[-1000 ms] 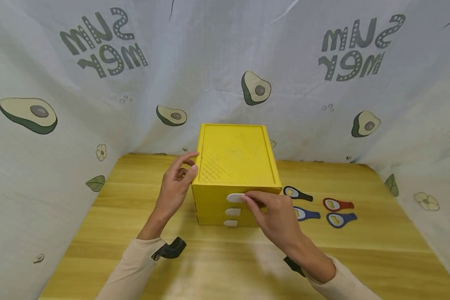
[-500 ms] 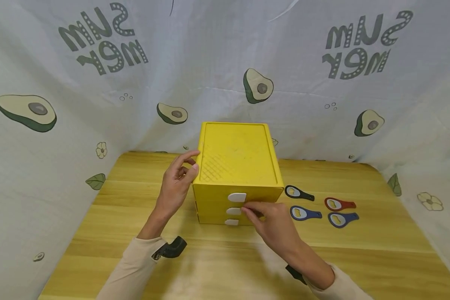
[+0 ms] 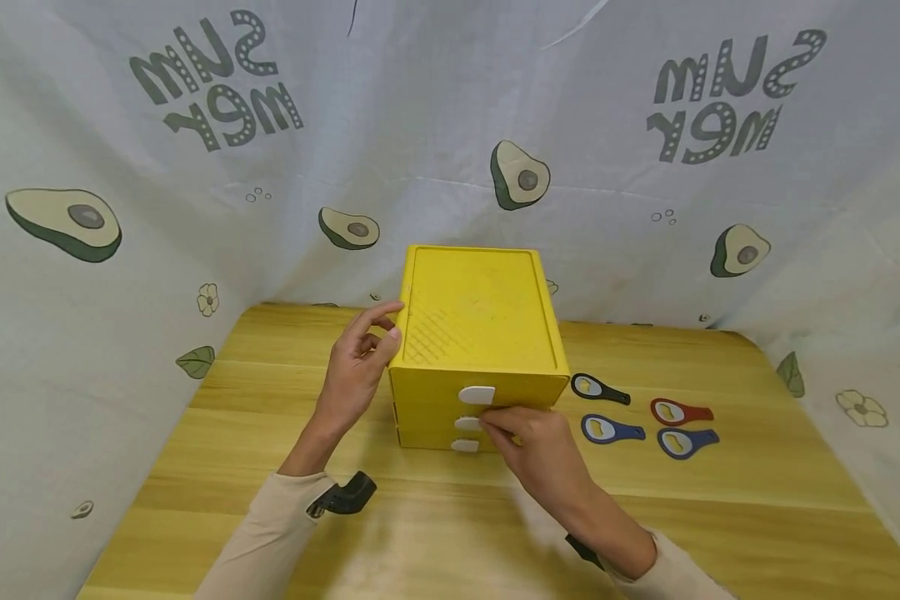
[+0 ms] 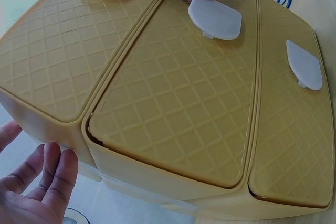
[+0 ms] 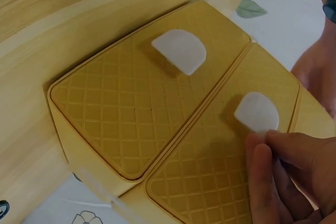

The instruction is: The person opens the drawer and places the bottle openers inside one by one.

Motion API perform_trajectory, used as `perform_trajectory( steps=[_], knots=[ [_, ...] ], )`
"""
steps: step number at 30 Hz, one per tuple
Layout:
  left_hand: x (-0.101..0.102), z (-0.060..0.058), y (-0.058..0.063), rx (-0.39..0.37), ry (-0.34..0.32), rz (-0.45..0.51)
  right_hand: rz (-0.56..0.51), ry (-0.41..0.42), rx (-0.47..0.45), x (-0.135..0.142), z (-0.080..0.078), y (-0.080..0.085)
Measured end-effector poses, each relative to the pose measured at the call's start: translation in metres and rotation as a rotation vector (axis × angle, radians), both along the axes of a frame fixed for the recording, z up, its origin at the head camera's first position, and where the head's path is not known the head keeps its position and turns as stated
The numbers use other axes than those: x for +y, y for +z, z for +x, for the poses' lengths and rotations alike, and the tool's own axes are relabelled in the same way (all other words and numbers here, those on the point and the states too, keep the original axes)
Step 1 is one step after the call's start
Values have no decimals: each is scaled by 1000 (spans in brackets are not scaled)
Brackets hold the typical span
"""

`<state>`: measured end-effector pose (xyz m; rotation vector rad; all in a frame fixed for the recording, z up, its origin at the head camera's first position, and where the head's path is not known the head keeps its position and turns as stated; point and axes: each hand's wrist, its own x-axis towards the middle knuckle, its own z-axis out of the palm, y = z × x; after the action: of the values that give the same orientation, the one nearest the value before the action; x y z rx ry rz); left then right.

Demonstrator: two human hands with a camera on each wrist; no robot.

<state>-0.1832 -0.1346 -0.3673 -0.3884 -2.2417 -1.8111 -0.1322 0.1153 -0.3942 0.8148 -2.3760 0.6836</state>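
A yellow three-drawer cabinet [image 3: 480,308] stands on the table, its drawers flush with the front. My right hand [image 3: 543,454] pinches the white handle [image 4: 215,19] of the middle drawer between thumb and fingers. Above it is the top drawer's white handle [image 3: 477,395], and below it the bottom drawer's handle [image 5: 181,51]. My left hand [image 3: 352,375] rests its fingertips against the cabinet's left side near the upper edge, the fingers loosely bent. In the left wrist view, the left fingers [image 4: 63,177] touch the cabinet's side wall.
Right of the cabinet lie several bottle openers: a black one [image 3: 600,389], a red one [image 3: 681,412], and two blue ones [image 3: 612,429]. A curtain printed with avocados [image 3: 521,175] hangs behind the wooden table [image 3: 435,533] and at both sides.
My right hand has moved down from the top drawer's handle to the middle one and now pinches it. My left hand has stayed at the cabinet's left side.
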Motion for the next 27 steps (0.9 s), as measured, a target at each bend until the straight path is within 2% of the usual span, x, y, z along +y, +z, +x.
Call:
perform_trajectory(
  steps=[10, 19, 27],
  knots=[
    [0, 0, 0, 2, 0, 2, 14, 6, -2, -2, 3, 1],
    [-1, 0, -1, 0, -1, 7, 36, 12, -37, -1, 15, 3],
    [0, 0, -1, -3, -3, 7, 63, 10, 3, 0, 26, 2]
  ],
)
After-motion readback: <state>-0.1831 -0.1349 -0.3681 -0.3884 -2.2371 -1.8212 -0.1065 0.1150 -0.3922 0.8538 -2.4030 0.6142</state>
